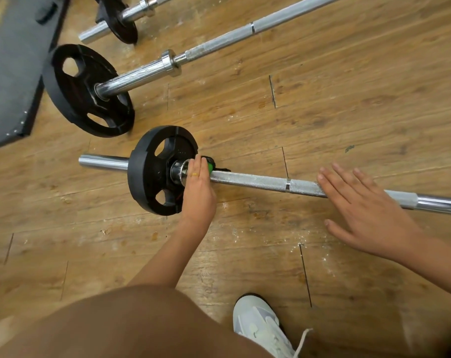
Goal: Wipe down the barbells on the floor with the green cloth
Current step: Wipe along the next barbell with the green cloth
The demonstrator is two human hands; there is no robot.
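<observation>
The nearest barbell point(258, 180) lies across the wooden floor with a black plate point(152, 174) on its left end. My left hand point(198, 187) is wrapped around the bar just right of that plate, and a bit of green cloth point(209, 167) shows under its fingers. My right hand point(358, 202) hovers flat, fingers spread, over the knurled shaft farther right; whether it touches the bar I cannot tell. A second barbell point(219, 45) with a larger black plate point(87, 91) lies behind, and a third barbell point(131, 14) sits at the top left.
A dark grey mat point(12, 73) covers the floor at the left. My knee point(116, 326) and a white shoe point(260, 329) are at the bottom. White chalk dust speckles the wooden floor point(348, 112) near the bar.
</observation>
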